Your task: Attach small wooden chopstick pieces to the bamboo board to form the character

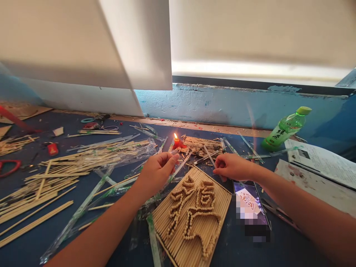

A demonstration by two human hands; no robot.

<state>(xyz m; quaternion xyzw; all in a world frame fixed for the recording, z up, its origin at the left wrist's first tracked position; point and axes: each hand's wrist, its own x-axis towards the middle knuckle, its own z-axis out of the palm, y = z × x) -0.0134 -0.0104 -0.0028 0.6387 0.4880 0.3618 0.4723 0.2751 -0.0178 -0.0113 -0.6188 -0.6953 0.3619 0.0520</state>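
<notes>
My left hand [159, 172] is closed in a pinch at the upper left of the stick panel; whatever is between its fingertips is too small to make out. My right hand [228, 167] is closed on a thin, pale translucent strip [210, 155] that slants up and left from the fingers. Below and between both hands lies a panel of wooden sticks [178, 207] laid side by side. Short stick pieces standing on it form a raised outlined character [203, 211]. Beyond my hands a small red candle [177, 142] burns with an upright flame.
Loose chopsticks [55, 174] and plastic wrappers [80, 211] cover the left side. A smaller stick mat [201, 145] lies beside the candle. At right are a phone [250, 202], an open book [322, 163] and a tilted green tea bottle [286, 128]. A red lighter [52, 149] lies far left.
</notes>
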